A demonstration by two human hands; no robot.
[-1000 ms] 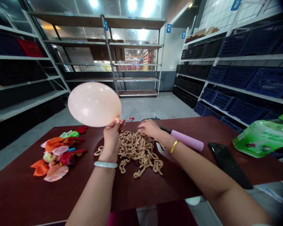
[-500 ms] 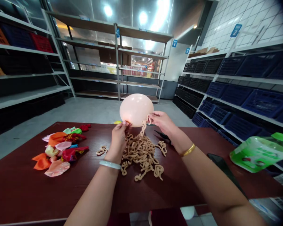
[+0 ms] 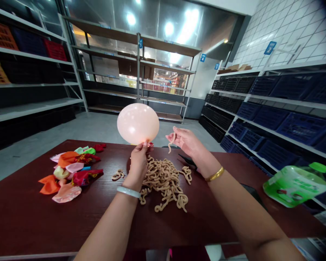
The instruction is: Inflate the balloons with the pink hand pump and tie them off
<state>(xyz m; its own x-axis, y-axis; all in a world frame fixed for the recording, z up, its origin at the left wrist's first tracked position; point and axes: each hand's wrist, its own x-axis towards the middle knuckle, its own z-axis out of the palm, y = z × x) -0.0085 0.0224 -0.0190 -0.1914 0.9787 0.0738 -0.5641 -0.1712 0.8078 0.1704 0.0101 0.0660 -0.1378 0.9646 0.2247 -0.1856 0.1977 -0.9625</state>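
An inflated pale pink balloon (image 3: 138, 123) hangs in the air above the far edge of the table. My left hand (image 3: 139, 159) is closed, pinching the balloon at its neck. To the right of the balloon, my right hand (image 3: 186, 143) pinches a short beige cord (image 3: 171, 143) between thumb and fingers, its lower end dangling free. Below both hands lies a tangled pile of the same beige cord (image 3: 164, 177) on the dark red-brown table (image 3: 103, 224). One small loose piece of cord (image 3: 117, 174) rests left of the pile.
Several uninflated balloons (image 3: 67, 170) in mixed colours lie at the table's left. A green-capped bottle (image 3: 295, 185) stands at the right edge, near a dark flat object (image 3: 252, 192). Behind my right wrist is a black item (image 3: 187, 158). Shelves with crates (image 3: 305, 125) line the room.
The balloon has shifted left, away from my right hand. My right hand now holds one short cord apart from the pile, where before a longer clump hung down to it.
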